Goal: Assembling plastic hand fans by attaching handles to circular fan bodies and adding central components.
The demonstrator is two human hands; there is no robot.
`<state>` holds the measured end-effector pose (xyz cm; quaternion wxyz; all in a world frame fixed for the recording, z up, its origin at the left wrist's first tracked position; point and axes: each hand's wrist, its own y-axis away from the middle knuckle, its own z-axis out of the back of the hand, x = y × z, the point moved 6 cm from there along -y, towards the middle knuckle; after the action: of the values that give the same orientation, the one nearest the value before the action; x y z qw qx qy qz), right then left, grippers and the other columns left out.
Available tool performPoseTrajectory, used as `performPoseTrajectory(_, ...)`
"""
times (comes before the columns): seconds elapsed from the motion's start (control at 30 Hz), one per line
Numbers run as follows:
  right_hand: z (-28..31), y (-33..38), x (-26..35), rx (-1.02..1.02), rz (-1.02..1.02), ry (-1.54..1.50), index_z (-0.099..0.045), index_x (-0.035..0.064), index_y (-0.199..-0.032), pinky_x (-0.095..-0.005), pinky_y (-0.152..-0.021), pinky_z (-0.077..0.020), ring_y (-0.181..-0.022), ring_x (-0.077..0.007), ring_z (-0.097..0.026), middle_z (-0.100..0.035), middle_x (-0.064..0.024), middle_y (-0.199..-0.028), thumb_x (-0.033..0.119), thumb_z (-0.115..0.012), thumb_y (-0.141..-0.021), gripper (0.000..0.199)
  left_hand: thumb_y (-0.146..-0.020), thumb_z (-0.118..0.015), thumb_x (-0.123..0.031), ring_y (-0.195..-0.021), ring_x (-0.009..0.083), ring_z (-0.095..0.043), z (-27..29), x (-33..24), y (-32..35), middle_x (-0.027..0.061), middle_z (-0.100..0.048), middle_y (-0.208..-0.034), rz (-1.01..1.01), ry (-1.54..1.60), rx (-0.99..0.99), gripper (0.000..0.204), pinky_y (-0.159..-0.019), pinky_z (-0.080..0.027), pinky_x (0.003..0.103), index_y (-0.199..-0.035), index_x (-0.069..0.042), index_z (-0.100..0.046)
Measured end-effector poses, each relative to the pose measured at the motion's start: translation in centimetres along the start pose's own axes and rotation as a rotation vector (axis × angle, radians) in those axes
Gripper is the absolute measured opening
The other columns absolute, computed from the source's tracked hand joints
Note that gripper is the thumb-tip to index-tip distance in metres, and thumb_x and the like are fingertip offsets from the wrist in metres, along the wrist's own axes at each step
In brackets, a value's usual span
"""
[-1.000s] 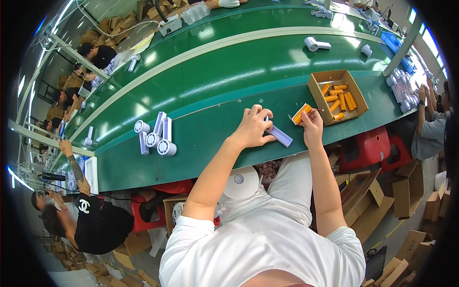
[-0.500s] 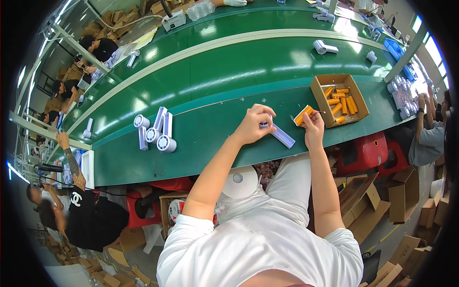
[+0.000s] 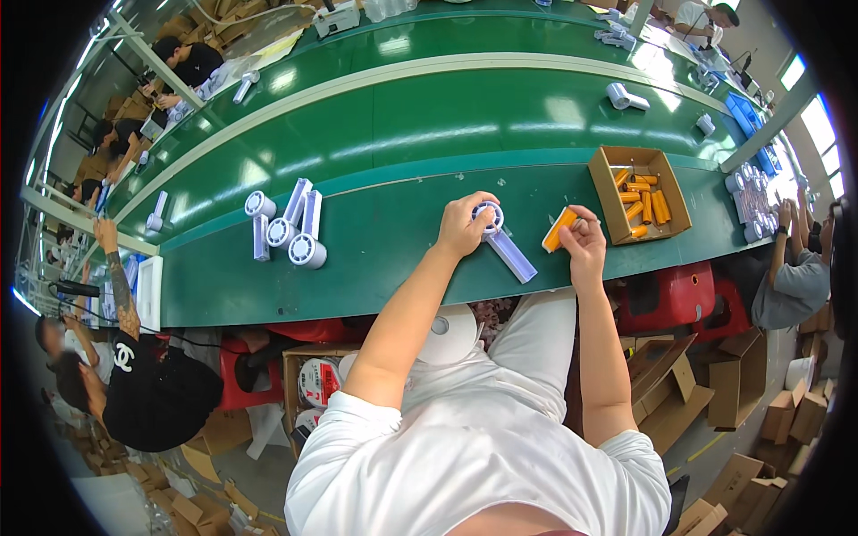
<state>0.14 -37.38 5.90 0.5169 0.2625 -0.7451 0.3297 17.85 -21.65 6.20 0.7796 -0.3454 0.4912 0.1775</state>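
Note:
My left hand [image 3: 467, 225] is closed around the round head of a pale lavender plastic fan housing [image 3: 512, 257], whose open, hollow handle points down and to the right over the green bench. Between the fingers of my right hand [image 3: 584, 243] is an orange cylindrical battery [image 3: 559, 230] with a white strip along its edge. The battery is tilted and sits just right of the housing, apart from it. Beyond my right hand stands an open cardboard box [image 3: 642, 234] holding several more orange batteries [image 3: 645, 197].
Several lavender fan housings [image 3: 307, 251] lie on the bench to my left. Another housing [image 3: 626, 96] rests on the green conveyor [image 3: 420, 116] beyond the bench. A white roll [image 3: 440, 327] is by my lap. Red stools [image 3: 684, 297] and co-workers flank me on both sides.
My left hand has turned the fan housing, so its round grille now shows. My right hand has tilted the battery more upright, close to where it was. The whole view has shifted slightly.

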Motion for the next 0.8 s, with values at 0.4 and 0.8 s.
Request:
performPoseTrajectory(0.4, -9.2, 2.9, 5.6, 0.511, 0.264, 1.201, -0.063, 0.0130, -0.115, -0.0368, -0.066, -0.0516, -0.075, -0.0252, -0.061, -0.058, -0.0083, -0.083, 0.014, -0.071, -0.081, 0.034, -0.082, -0.057, -0.026, -0.070, 0.0228, -0.068, 0.2, -0.6, 0.0, 0.0132, -0.069, -0.077, -0.055, -0.057, -0.016, 0.029, -0.065, -0.051, 0.032, -0.094, -0.003, -0.069)
performPoseTrajectory(0.8, -9.7, 1.3, 3.8, 0.793, 0.132, 1.204, -0.061, 0.0119, -0.122, -0.0359, -0.065, -0.0513, -0.080, -0.0279, -0.065, -0.062, -0.0120, -0.088, 0.020, -0.069, -0.084, 0.039, -0.083, -0.058, -0.022, -0.074, 0.0321, -0.067, 0.4, -0.6, 0.3, 0.0130, -0.069, -0.082, -0.157, -0.136, -0.019, 0.018, -0.067, -0.052, 0.039, -0.091, -0.008, -0.067)
